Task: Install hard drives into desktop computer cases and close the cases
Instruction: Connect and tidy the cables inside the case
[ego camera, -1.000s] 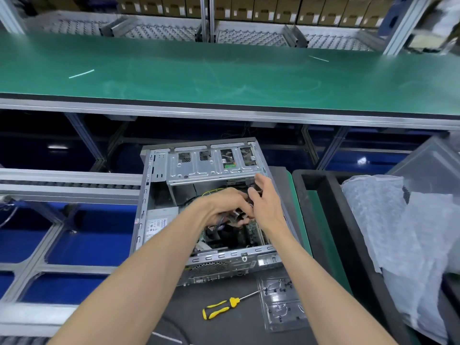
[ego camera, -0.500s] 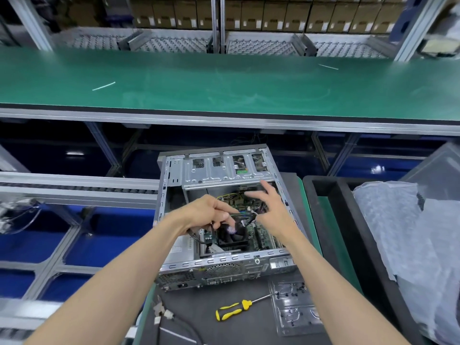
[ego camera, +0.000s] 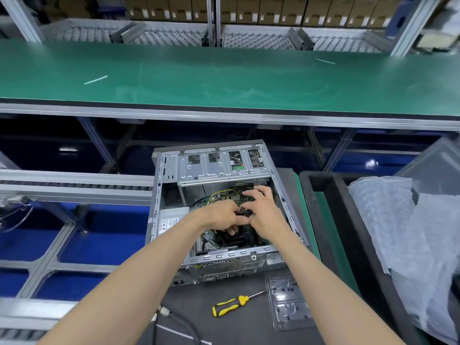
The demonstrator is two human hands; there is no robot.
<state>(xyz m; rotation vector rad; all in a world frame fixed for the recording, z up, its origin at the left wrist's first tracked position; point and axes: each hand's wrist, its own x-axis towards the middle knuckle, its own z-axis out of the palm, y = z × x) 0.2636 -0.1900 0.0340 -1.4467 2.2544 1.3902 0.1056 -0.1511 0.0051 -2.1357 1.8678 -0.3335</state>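
Observation:
An open grey desktop case (ego camera: 159,195) lies on its side on the dark mat, its inside facing up. A metal drive cage (ego camera: 219,168) spans its far end, and a power supply (ego camera: 171,217) sits at the left. Both my hands are inside the case over the motherboard. My left hand (ego camera: 221,215) pinches a small black cable connector (ego camera: 245,213) with curled fingers. My right hand (ego camera: 263,210) meets it from the right, thumb on the same connector, its fingers stretched toward the cage. No hard drive shows clearly; my hands hide the board beneath them.
A yellow-and-black screwdriver (ego camera: 231,305) lies on the mat (ego camera: 236,327) in front of the case, beside a clear plastic tray (ego camera: 288,302). A black bin (ego camera: 323,195) with bubble wrap (ego camera: 408,240) stands to the right. A green bench (ego camera: 224,78) runs behind. Roller rails (ego camera: 74,183) extend left.
My hands have come together on the black connector; the right hand dropped from its raised, spread pose onto it. The camera shifted, so the case sits more to the right in view.

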